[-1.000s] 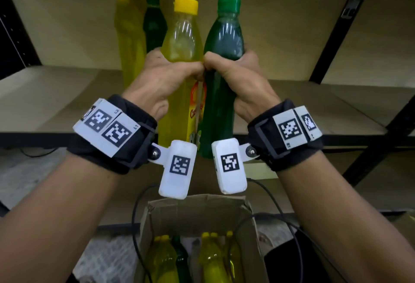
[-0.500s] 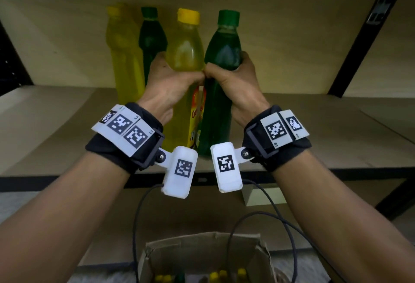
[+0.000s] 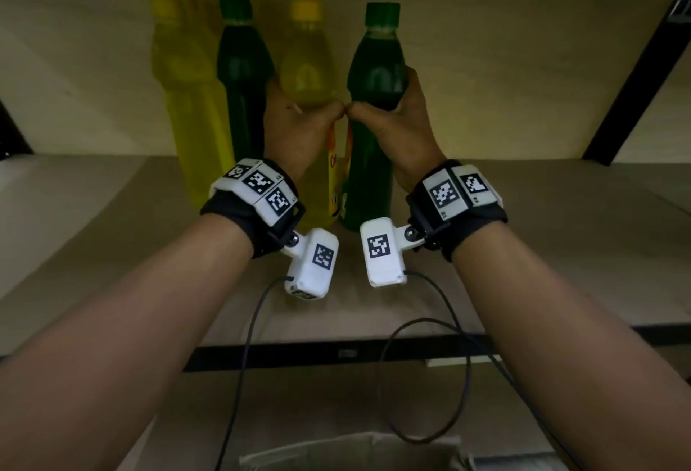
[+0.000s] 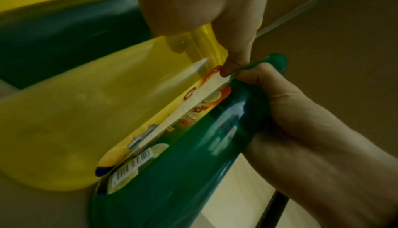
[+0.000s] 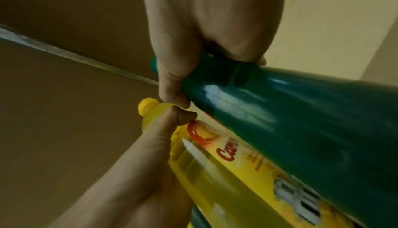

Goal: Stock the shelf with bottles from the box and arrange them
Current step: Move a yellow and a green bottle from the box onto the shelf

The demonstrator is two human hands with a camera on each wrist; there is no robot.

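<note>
The left hand [image 3: 299, 126] has its grip wrapped round a yellow bottle [image 3: 308, 70], and the right hand [image 3: 396, 126] is clamped on a green bottle [image 3: 374, 156] just beside it, thumbs touching between the two. Both bottles stand upright on the shelf [image 3: 542, 238], well back from its front edge. Left of them stand another green bottle [image 3: 241, 78] and another yellow bottle [image 3: 187, 96]; the box [image 3: 355, 452] sits below the shelf's front edge.

On the shelf [image 3: 542, 231], 4 bottles stand in a close row at the back wall, blocking the left; wide free board remains right of the green bottle [image 3: 374, 115].
</note>
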